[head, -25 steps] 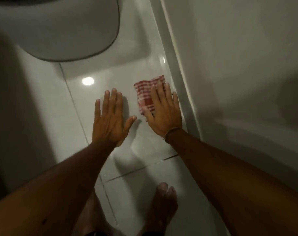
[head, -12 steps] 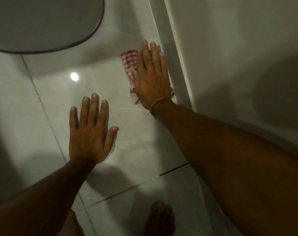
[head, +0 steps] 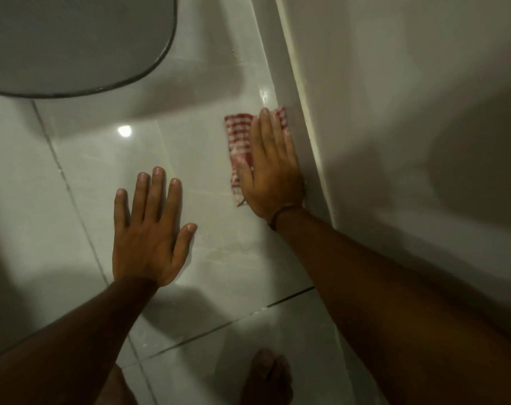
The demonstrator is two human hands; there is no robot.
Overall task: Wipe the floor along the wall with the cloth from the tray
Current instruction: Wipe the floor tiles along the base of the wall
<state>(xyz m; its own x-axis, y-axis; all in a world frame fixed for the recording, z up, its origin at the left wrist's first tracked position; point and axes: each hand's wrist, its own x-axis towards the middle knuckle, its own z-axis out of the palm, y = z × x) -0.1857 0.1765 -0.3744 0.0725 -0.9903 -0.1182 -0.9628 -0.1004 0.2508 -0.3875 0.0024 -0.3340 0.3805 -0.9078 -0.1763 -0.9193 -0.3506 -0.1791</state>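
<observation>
A red-and-white checked cloth (head: 239,135) lies flat on the glossy tiled floor (head: 82,171), right against the skirting (head: 289,97) at the foot of the wall (head: 394,112). My right hand (head: 270,171) presses flat on the cloth, fingers together and pointing away from me, covering its right half. The cloth's left strip and far corners show. My left hand (head: 149,232) rests palm down on the bare tile to the left, fingers spread, holding nothing.
A large grey object with a rounded dark rim (head: 73,39) overhangs the floor at the top left and casts a shadow. My bare foot (head: 267,375) stands on the tile near the bottom edge. Dark grout lines cross the floor.
My right hand first pushed the cloth away along the skirting, then slid it back toward me. My left hand has stayed planted on the tile.
</observation>
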